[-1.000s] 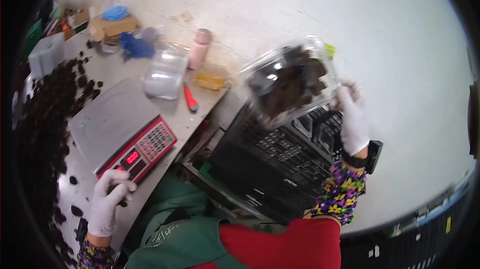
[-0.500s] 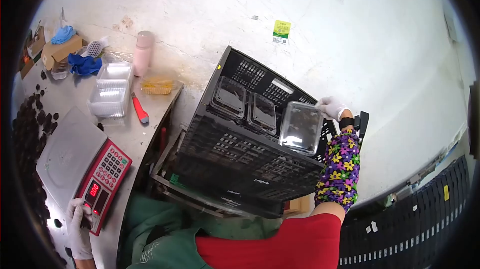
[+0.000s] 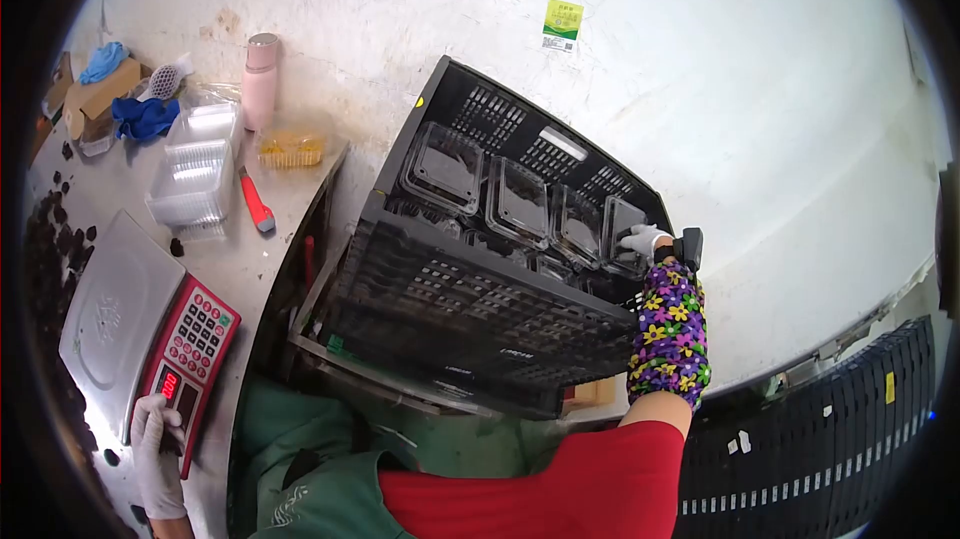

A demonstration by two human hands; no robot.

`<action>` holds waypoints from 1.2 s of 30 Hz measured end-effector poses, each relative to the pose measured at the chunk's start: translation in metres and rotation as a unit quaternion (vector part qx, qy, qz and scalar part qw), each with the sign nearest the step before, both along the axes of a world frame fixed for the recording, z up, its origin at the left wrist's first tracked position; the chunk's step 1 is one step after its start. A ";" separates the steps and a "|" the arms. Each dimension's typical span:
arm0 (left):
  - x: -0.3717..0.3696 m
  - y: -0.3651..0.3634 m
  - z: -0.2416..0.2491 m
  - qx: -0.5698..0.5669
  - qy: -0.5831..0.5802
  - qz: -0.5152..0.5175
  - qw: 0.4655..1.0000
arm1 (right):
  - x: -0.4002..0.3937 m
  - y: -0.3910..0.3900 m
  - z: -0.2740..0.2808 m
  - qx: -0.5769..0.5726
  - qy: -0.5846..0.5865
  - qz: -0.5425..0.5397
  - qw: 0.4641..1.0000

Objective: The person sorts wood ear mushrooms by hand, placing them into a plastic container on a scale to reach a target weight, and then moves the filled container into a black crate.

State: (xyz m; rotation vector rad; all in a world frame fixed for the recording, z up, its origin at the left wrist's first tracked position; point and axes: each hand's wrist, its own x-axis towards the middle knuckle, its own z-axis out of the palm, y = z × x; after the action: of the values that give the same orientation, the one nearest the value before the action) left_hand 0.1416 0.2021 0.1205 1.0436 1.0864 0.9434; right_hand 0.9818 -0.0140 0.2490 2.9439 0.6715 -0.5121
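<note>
Reaches with the white-gloved right hand (image 3: 645,240), below a flower-patterned purple, yellow and green sleeve (image 3: 668,331), into the right end of a black slotted plastic crate (image 3: 460,289). Lays fingers over the rightmost clear plastic lidded box (image 3: 620,227), set inside the crate at the end of a row; cannot tell whether gripping or merely touching. Has three more clear lidded boxes with dark contents (image 3: 518,201) to the left in that row, and others lower down, partly hidden behind the near wall.

Rests the white-gloved left hand (image 3: 158,444), fingers curled inward, at the near end of a red-and-grey digital scale (image 3: 150,324), just beside the red-lit display (image 3: 169,386); cannot tell whether holding anything.

Has the scale on a grey metal table (image 3: 232,274), next to a heap of small dark pieces (image 3: 50,249). Beyond the scale, has stacked clear plastic trays (image 3: 195,179), a red-handled cutter (image 3: 256,202) just beside the trays, a pink cylindrical bottle (image 3: 260,84), a clear pack with yellow contents (image 3: 290,150) and a crumpled dark-blue cloth-like item (image 3: 147,119).
</note>
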 end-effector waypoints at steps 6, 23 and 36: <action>-0.001 -0.007 -0.005 -0.027 -0.020 0.026 0.999 | -0.074 0.015 0.021 0.081 0.159 -0.114 0.977; -0.045 -0.063 -0.005 -0.054 -0.066 0.144 0.986 | -0.533 0.196 0.101 0.712 -0.019 0.404 0.575; -0.146 -0.182 -0.067 0.074 0.249 0.498 0.828 | -0.473 0.555 -0.167 0.182 -0.025 0.664 0.725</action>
State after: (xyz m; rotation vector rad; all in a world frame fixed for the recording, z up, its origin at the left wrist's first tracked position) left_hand -0.0043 0.0201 0.0538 0.8283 2.1252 1.6428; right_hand 0.5085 0.5406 0.0824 1.7994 2.6453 -0.0994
